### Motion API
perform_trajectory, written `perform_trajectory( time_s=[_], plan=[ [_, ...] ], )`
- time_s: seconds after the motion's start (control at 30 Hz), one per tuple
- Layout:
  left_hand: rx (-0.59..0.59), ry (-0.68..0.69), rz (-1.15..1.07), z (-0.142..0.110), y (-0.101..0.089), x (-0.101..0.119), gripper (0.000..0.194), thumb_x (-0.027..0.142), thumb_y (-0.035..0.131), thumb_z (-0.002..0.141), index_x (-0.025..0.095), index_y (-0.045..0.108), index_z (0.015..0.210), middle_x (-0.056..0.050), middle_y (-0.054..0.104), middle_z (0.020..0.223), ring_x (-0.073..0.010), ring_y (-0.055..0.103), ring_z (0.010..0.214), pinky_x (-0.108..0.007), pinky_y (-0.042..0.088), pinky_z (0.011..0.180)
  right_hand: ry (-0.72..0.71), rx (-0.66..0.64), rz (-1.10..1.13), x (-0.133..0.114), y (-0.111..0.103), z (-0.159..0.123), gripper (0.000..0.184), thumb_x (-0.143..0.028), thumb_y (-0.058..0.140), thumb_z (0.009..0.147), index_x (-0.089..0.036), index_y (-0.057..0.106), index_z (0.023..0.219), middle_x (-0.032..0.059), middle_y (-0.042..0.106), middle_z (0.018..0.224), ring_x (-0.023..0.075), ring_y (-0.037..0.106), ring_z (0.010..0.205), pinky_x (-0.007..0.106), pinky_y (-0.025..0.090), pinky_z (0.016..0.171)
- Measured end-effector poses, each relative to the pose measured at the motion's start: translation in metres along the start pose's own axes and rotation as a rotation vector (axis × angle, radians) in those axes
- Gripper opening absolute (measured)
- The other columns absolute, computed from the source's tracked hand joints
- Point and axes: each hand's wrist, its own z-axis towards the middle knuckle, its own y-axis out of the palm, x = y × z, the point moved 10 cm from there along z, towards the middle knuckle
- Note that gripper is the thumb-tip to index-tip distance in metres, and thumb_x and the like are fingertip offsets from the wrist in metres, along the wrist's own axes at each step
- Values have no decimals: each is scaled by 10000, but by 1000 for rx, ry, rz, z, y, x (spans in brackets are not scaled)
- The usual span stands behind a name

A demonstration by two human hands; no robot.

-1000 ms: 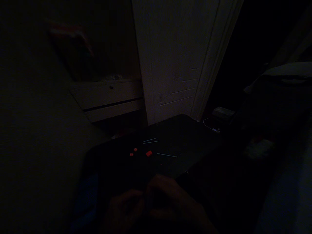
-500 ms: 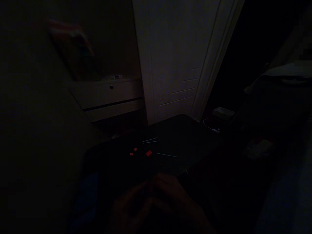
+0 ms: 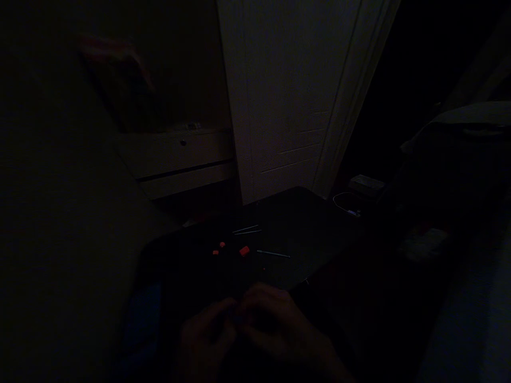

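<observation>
1. Left fingers (image 3: pixel 219 306) and right fingers (image 3: pixel 264 299) curled in, tips close together, near side of dark table (image 3: pixel 315 229).
2. Small dark-bluish thing (image 3: pixel 238 319) shows between them; too dark to tell whether I'm gripping it.
3. Farther out on table, apart from me: red blocky piece (image 3: pixel 244 251), two small orange-red pieces (image 3: pixel 222 244), thin grey-blue rod (image 3: pixel 273 254), two thin pale rods (image 3: pixel 248 232).
4. Risk: off-centre pinch in this gloom, bluish thing slips, gets lost.
5. Risk: careless reach could knock rods rolling.
</observation>
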Motion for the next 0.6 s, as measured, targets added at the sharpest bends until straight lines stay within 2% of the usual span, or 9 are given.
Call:
perform_trajectory(
  time_s=[0.1, 0.23, 0.3, 0.37, 0.47, 0.6],
  plan=[
    [-23, -14, -25, -1, 2, 0, 203, 388, 804, 812, 262, 921, 919, -62, 903, 939, -295, 872, 836, -305, 709, 791, 19, 31, 40, -1, -1, 2, 216, -148, 827, 897, -230, 763, 1086, 17, 721, 1015, 171, 689, 912, 276, 542, 809],
    [-23, -70, -26, -4, 4, -3, 215, 408, 767, 873, 273, 924, 929, -50, 902, 933, -287, 865, 835, -305, 703, 802, 181, 149, 164, 14, -4, 1, 400, -145, 924, 771, -242, 704, 1091, -34, 664, 949, 142, 628, 830, 251, 510, 756],
    [-2, -68, 8, -4, 2, -4, 218, 421, 760, 891, 285, 923, 945, -39, 899, 918, -280, 861, 835, -301, 699, 809, 259, 174, 207, 24, 0, -1, 330, -172, 914, 786, -231, 697, 1027, -46, 645, 889, 134, 607, 792, 249, 489, 735],
    [15, -22, 74, -3, 0, -3, 235, 432, 740, 920, 291, 919, 975, -35, 899, 947, -272, 861, 861, -298, 694, 848, 332, 193, 239, 34, 4, -3, 236, -237, 897, 829, -215, 695, 949, -39, 643, 855, 139, 606, 789, 260, 479, 739],
    [30, 112, 200, -4, 2, 3, 262, 378, 668, 981, 288, 902, 1057, -42, 895, 1043, -256, 861, 934, -286, 680, 908, 441, 230, 319, 52, 8, -7, 283, -352, 906, 832, -207, 687, 939, -28, 654, 840, 147, 613, 783, 271, 487, 741],
    [34, 320, 362, -14, 12, 13, 322, 250, 578, 1028, 278, 867, 1168, -55, 881, 1168, -253, 847, 1076, -299, 643, 1024, 431, 230, 317, 57, 9, -5, 284, -345, 884, 816, -207, 663, 930, -35, 640, 815, 146, 609, 765, 261, 503, 723]
  ],
)
